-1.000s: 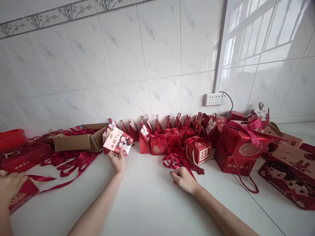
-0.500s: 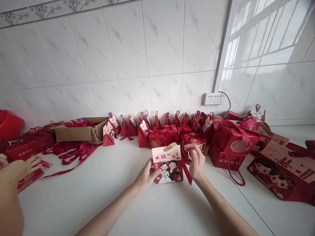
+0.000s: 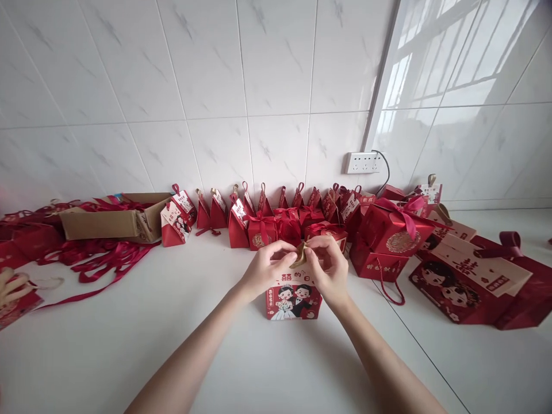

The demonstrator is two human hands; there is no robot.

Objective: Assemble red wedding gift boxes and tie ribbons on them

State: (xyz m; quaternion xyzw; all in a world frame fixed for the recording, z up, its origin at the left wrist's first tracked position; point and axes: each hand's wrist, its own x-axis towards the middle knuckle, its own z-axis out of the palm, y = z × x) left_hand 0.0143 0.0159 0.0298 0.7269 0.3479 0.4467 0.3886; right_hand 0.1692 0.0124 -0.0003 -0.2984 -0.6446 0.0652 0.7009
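1. Gift box (image 3: 293, 302), one, red with a pale top flap, two cartoon figures on its front. Stands upright on the table (image 3: 215, 356); its front lower edge runs nine to three o'clock, taking the tiled wall (image 3: 276, 75) as twelve.
2. Gold ribbon (image 3: 298, 260), one, at the box's top, its visible length slanting roughly seven to one o'clock. Its far end is lost to me among the fingers.
3. Left hand (image 3: 266, 265), narrow, pinching the ribbon, which lies at its two to three o'clock; the box body sits at its four.
4. Right hand (image 3: 330, 267), narrow, pinching the same ribbon, at its ten o'clock; the box body sits at its eight. Neither hand is clearly nearer; the ribbon lies between their fingertips.
5. Ribbon-tied box (image 3: 325, 230), red, one, at one o'clock from the gift box, partly behind the right hand.
6. Another person's hand (image 3: 12, 287), well apart at nine o'clock, over a red box (image 3: 20, 309); its grip I cannot tell.
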